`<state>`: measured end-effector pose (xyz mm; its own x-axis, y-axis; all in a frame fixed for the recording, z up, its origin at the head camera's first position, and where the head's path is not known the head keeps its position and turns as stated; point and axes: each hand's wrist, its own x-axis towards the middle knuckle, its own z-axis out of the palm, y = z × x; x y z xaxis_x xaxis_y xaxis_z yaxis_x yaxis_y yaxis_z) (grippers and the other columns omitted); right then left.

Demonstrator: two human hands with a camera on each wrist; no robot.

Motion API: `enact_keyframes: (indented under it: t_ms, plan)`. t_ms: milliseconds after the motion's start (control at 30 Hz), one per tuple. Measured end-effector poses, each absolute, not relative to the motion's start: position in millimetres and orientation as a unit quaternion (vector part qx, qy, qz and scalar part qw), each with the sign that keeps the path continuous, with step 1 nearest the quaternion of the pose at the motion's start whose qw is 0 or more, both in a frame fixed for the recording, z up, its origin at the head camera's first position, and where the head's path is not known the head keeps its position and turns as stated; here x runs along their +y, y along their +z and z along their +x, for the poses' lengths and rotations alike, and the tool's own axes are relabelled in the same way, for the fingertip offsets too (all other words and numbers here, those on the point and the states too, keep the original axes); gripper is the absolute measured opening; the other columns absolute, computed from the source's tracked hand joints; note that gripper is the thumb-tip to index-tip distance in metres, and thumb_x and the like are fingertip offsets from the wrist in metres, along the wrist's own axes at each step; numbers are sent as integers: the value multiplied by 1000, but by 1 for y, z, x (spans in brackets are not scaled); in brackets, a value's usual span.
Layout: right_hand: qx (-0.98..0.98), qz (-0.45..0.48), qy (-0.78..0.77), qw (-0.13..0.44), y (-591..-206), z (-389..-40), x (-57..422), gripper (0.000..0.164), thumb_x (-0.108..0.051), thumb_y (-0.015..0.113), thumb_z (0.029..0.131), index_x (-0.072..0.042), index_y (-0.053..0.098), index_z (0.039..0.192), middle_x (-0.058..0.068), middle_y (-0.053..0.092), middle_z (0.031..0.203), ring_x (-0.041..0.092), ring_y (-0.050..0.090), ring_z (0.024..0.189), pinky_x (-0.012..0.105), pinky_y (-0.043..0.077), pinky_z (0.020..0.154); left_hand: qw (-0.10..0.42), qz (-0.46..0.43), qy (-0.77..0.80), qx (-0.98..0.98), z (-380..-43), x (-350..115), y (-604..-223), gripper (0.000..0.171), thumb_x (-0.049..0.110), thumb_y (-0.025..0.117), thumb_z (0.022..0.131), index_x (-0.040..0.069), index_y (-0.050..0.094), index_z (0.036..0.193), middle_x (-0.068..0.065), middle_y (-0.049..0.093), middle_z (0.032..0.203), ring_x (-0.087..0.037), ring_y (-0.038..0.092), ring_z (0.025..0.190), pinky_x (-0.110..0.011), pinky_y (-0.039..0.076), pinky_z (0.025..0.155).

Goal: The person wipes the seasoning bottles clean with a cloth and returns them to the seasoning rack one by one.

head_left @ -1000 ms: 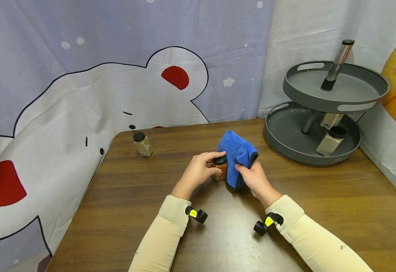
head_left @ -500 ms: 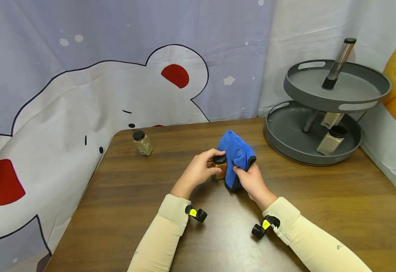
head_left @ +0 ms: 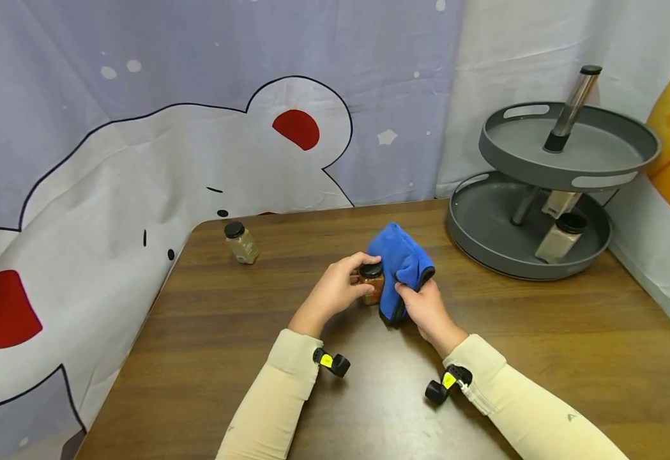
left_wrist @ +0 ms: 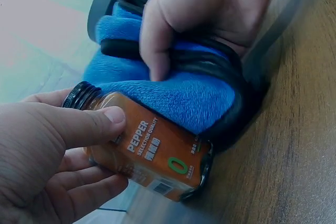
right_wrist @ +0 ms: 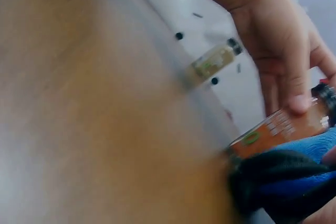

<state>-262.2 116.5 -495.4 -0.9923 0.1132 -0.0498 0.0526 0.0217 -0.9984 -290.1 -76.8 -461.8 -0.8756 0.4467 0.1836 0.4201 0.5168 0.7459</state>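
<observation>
My left hand (head_left: 337, 287) grips a small pepper jar (left_wrist: 152, 142) by its upper part, thumb on the label side and fingers behind. The jar has a black lid (head_left: 371, 271), orange-brown contents and white "PEPPER" lettering with a green mark. It stands on the wooden table in the head view. My right hand (head_left: 426, 310) holds a folded blue cloth (head_left: 399, 262) with black edging, its thumb pressed into the folds. The cloth lies against the jar's right side, as the left wrist view (left_wrist: 178, 98) also shows.
A second jar (head_left: 242, 246) with a black lid and pale greenish contents stands at the table's back left. At the back right is a grey two-tier tray stand (head_left: 541, 271). Its lower tier bears a jar of pale powder (head_left: 557, 243) and another pale container (head_left: 561, 203).
My right hand has shifted slightly left with the cloth, whose lower edge now sits closer to the jar's base. The left hand and the pepper jar have stayed in place.
</observation>
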Motion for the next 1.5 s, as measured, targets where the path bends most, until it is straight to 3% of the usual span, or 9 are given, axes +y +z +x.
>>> enact_keyframes:
  t_ms: [200, 433, 667, 867, 1067, 1300, 1500]
  plan:
    - [-619, -40, 779, 86, -491, -263, 115, 53, 6, 61, 90, 12, 40, 139, 25, 51, 139, 28, 50, 127, 38, 39, 111, 12, 252, 424, 870, -290, -77, -460, 55, 2, 77, 88, 17, 61, 138, -8, 63, 134, -22, 64, 117, -33, 54, 94]
    - [-698, -60, 713, 24, -496, -264, 115, 50, 1, 59, 94, 12, 42, 140, 25, 52, 141, 31, 50, 128, 42, 39, 111, 20, 250, 427, 869, -290, -78, -460, 56, 1, 76, 88, 18, 60, 139, -9, 61, 137, -23, 63, 120, -31, 54, 94]
    - [-604, -19, 792, 93, -490, -264, 110, 57, 9, 58, 91, 8, 36, 143, 21, 48, 143, 27, 47, 131, 39, 36, 113, 12, 246, 423, 872, -290, -80, -460, 54, 2, 76, 89, 17, 60, 137, -9, 63, 134, -23, 64, 116, -34, 55, 94]
    - [-685, -57, 726, 34, -494, -263, 112, 48, 3, 59, 94, 12, 44, 138, 23, 54, 138, 27, 51, 125, 37, 40, 109, 15, 252, 424, 870, -290, -79, -461, 55, 1, 76, 88, 17, 59, 139, -10, 61, 137, -24, 64, 119, -31, 54, 94]
    - [-619, -36, 779, 93, -489, -261, 114, 50, 5, 60, 92, 10, 41, 138, 22, 52, 137, 24, 52, 124, 35, 41, 108, 15, 253, 421, 871, -290, -78, -461, 54, 2, 76, 89, 17, 60, 138, -10, 62, 135, -24, 63, 118, -34, 54, 95]
    - [-708, -59, 704, 21, -495, -263, 117, 44, -1, 60, 95, 12, 47, 135, 23, 56, 136, 26, 53, 121, 35, 42, 105, 5, 258, 422, 869, -290, -78, -461, 55, 1, 77, 87, 16, 60, 138, -10, 62, 135, -23, 64, 116, -32, 54, 95]
    - [-643, -45, 762, 64, -489, -264, 115, 48, 5, 59, 93, 12, 42, 138, 24, 52, 139, 26, 51, 126, 36, 40, 109, 10, 266, 420, 867, -291, -79, -460, 55, 2, 77, 88, 16, 60, 138, -10, 62, 135, -24, 64, 116, -32, 54, 95]
